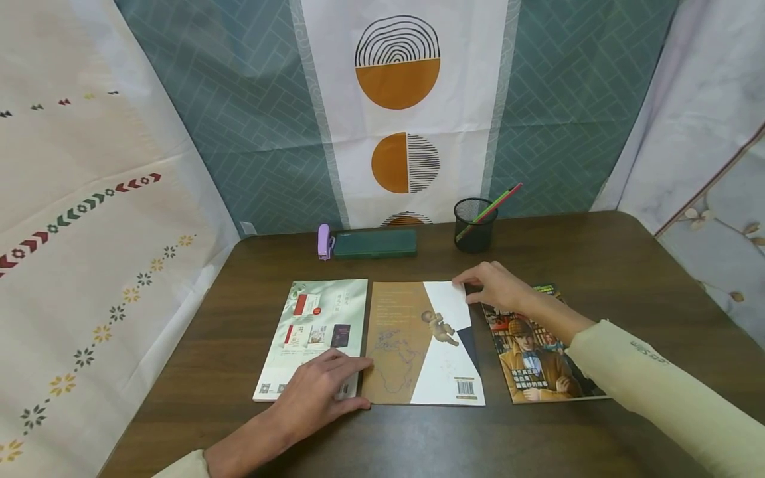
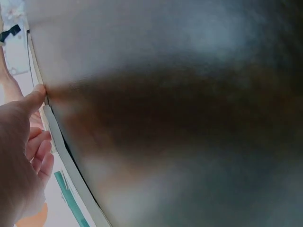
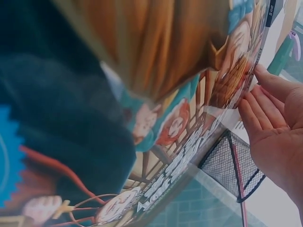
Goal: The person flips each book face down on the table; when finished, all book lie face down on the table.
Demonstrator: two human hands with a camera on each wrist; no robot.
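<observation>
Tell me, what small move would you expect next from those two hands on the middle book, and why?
Probably sliding the middle book a little, or lifting its top right corner. The right hand has its fingertips on that corner, while the left hand rests flat at its lower left edge, partly on the green book.

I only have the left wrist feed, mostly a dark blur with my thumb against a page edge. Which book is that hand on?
Observer: In the head view the left hand rests flat across the bottom of the green-covered book and the brown and white book.
Operator: Where is the other hand?
Observer: The right hand touches the brown and white book's far right corner.
Operator: Anything beside that?
Observer: A comic-style magazine lies to its right, under the right forearm.
Operator: And behind?
Observer: A mesh pen cup and a green case by the wall.
</observation>
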